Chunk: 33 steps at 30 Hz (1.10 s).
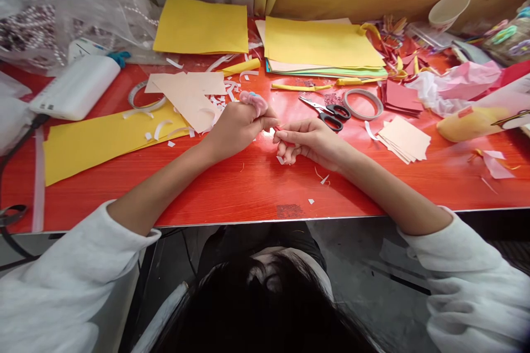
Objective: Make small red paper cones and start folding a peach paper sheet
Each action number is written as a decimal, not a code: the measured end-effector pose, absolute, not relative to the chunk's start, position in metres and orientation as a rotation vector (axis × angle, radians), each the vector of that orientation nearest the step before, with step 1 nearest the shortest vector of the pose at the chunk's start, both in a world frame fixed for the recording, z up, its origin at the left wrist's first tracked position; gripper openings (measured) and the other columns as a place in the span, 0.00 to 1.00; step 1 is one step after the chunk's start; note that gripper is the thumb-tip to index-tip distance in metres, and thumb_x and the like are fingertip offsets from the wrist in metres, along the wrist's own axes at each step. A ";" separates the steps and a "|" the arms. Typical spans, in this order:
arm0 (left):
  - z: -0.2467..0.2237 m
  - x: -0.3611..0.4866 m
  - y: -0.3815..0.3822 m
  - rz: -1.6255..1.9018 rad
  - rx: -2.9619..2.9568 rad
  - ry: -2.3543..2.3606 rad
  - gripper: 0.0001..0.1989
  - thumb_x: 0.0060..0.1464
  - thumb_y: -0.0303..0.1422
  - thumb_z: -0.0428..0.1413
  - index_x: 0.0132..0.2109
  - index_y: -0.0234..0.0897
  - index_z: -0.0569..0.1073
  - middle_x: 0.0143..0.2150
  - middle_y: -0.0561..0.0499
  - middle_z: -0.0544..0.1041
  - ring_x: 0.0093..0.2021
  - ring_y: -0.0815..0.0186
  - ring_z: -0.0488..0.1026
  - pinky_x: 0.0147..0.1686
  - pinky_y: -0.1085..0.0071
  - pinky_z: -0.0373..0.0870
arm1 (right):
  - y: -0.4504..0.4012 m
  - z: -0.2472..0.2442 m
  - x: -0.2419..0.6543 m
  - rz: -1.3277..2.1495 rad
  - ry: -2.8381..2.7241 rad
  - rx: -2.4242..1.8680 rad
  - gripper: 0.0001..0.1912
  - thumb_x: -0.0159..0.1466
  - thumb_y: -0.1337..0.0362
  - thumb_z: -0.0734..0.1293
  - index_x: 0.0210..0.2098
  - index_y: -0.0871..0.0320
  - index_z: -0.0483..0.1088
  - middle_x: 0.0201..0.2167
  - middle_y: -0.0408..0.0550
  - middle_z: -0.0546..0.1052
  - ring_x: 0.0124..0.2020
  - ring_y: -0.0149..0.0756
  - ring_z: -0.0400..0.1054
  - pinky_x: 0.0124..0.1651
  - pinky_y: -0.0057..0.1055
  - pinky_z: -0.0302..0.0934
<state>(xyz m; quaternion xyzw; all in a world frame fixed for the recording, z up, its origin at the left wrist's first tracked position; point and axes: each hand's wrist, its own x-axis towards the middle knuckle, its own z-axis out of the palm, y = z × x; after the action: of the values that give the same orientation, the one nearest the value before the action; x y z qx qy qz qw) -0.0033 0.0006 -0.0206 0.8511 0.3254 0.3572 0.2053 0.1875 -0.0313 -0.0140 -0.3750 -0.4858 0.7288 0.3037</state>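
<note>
My left hand (240, 127) is closed above the middle of the red table (232, 187), with a pink and blue fluffy flower (254, 103) at its upper side. Close beside it, my right hand (310, 140) pinches a small red piece (276, 128) between thumb and forefinger. The fingertips of both hands nearly meet at this piece. What else the left fingers hold is hidden. Black-handled scissors (330, 114) lie just beyond my right hand, beside a roll of tape (363, 104).
Yellow sheets (323, 41) are stacked at the back. Yellow strips (103, 140), pale paper (186, 96) and another tape roll lie left. A white power bank (77, 88) is far left. Pale squares (403, 139), red squares (401, 97) and a wrapped bundle (467, 121) lie right.
</note>
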 end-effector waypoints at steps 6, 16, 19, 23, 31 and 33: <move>-0.013 -0.014 0.015 0.968 2.444 1.005 0.08 0.58 0.30 0.52 0.31 0.36 0.71 0.33 0.50 0.75 0.37 0.65 0.72 0.48 0.63 0.64 | -0.029 -0.013 0.189 1.906 -1.266 -1.040 0.08 0.57 0.65 0.71 0.27 0.65 0.72 0.20 0.49 0.77 0.16 0.27 0.70 0.21 0.20 0.66; -0.007 -0.007 -0.002 0.981 2.293 0.977 0.03 0.53 0.29 0.57 0.31 0.38 0.74 0.34 0.52 0.78 0.38 0.65 0.73 0.45 0.65 0.68 | -0.027 -0.011 0.193 2.021 -1.258 -0.967 0.09 0.57 0.64 0.70 0.27 0.65 0.72 0.18 0.47 0.76 0.14 0.26 0.67 0.17 0.19 0.60; -0.008 -0.007 -0.003 1.019 2.198 1.011 0.03 0.52 0.30 0.58 0.30 0.38 0.74 0.29 0.53 0.77 0.34 0.67 0.73 0.42 0.65 0.69 | -0.028 -0.010 0.193 2.000 -1.271 -0.962 0.10 0.58 0.63 0.70 0.27 0.65 0.71 0.18 0.46 0.75 0.15 0.25 0.67 0.17 0.18 0.60; -0.007 -0.009 0.003 0.985 1.993 1.032 0.10 0.56 0.36 0.56 0.30 0.36 0.73 0.25 0.54 0.75 0.27 0.71 0.70 0.32 0.69 0.70 | -0.029 -0.013 0.193 1.917 -1.283 -0.961 0.10 0.58 0.62 0.70 0.27 0.64 0.71 0.18 0.45 0.75 0.14 0.25 0.67 0.16 0.19 0.60; -0.003 -0.009 0.007 0.773 1.828 1.097 0.24 0.58 0.50 0.51 0.25 0.36 0.70 0.19 0.51 0.70 0.21 0.72 0.65 0.23 0.70 0.64 | -0.031 -0.017 0.188 1.666 -1.432 -1.043 0.13 0.58 0.59 0.71 0.25 0.62 0.70 0.18 0.46 0.75 0.15 0.27 0.67 0.18 0.21 0.60; -0.003 -0.007 0.003 0.732 1.831 1.042 0.21 0.57 0.48 0.53 0.25 0.36 0.69 0.18 0.52 0.68 0.20 0.71 0.66 0.22 0.72 0.64 | -0.033 -0.017 0.186 1.578 -1.515 -1.064 0.14 0.59 0.56 0.70 0.25 0.61 0.70 0.18 0.46 0.75 0.15 0.27 0.67 0.18 0.22 0.61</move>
<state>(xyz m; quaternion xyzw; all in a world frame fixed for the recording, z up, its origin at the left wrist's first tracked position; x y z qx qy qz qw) -0.0067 0.0034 -0.0032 0.7373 0.4195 0.2948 0.4399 0.1859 -0.0334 -0.0171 -0.4103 -0.5841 0.6084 0.3470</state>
